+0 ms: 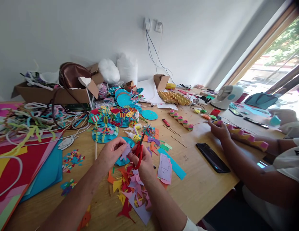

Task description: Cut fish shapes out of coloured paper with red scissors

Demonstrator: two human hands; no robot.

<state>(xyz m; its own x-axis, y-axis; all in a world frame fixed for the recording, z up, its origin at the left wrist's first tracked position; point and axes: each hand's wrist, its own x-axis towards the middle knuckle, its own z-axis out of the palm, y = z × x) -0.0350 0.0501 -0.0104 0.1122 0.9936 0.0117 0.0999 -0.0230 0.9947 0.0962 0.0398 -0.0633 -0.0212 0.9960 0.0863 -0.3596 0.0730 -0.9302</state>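
Observation:
My left hand (112, 153) pinches a small purple paper cutout (125, 152) above the wooden table (199, 189). My right hand (143, 162) grips red-handled scissors (139, 150), their blades pointing up and away beside the cutout. Under both hands lies a heap of coloured paper scraps (132, 191). A stack of purple and pink paper shapes (165, 168) on a blue strip lies just right of my right hand.
Another person sits at the right; their hand (219, 129) holds a yellow and pink paper chain (245, 137). A black phone (212, 157) lies between us. Large coloured sheets (24, 170) lie at left, a cardboard box (55, 93) behind, blue fish crafts (108, 123) mid-table, a small fan (225, 96) far right.

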